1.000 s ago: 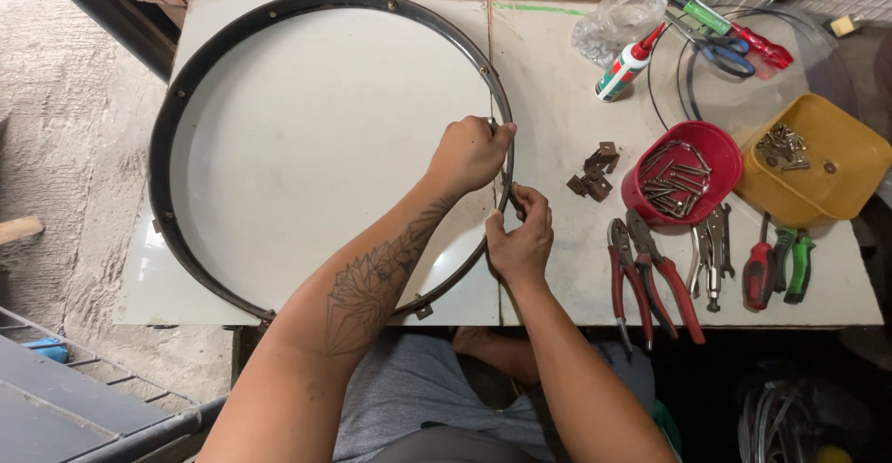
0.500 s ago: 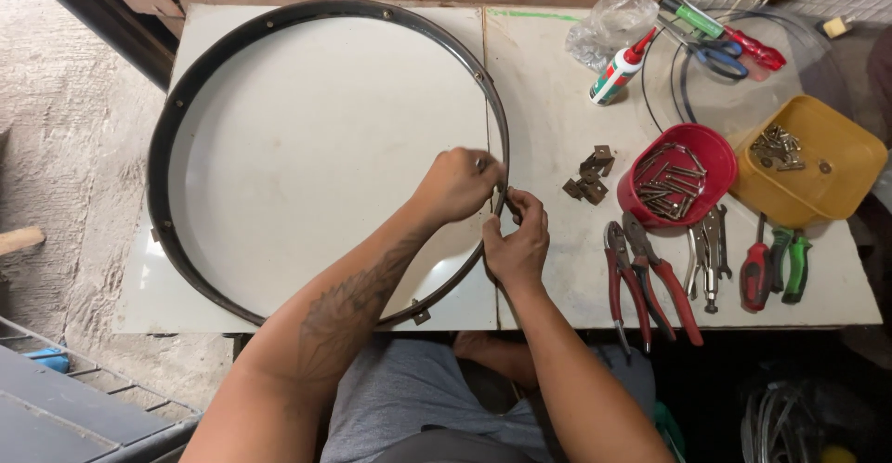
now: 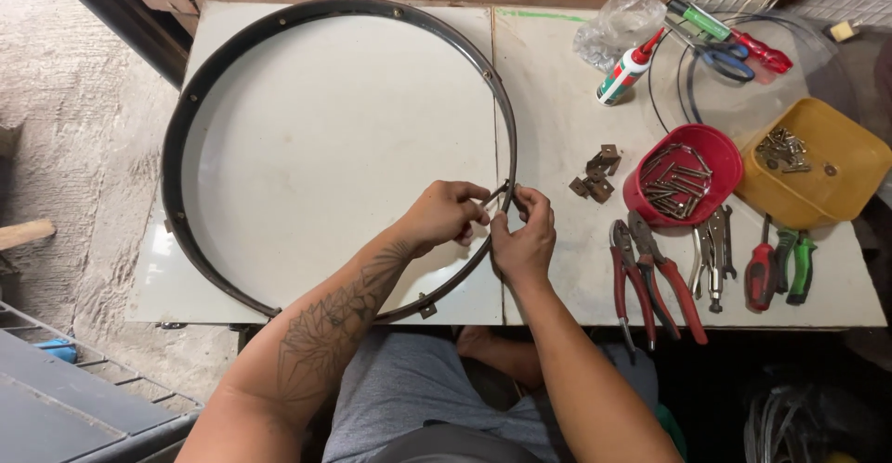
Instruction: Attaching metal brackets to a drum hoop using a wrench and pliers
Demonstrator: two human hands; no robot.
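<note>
White bench (image 3: 557,101): both hands, left hand (image 3: 446,214) and right hand (image 3: 523,235), pinch a small bracket (image 3: 499,194) onto the stiff black hoop (image 3: 177,147); looks light, grab its rim.

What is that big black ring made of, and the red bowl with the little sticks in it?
The big black ring looks like metal with a dark painted or coated finish: it is thin, rigid and has a dull sheen, with small brass-coloured fittings along it. The red bowl looks like plastic: smooth, evenly coloured, slightly glossy. The little sticks inside look like metal screws or nails, brownish and dull, perhaps rusted.
</note>
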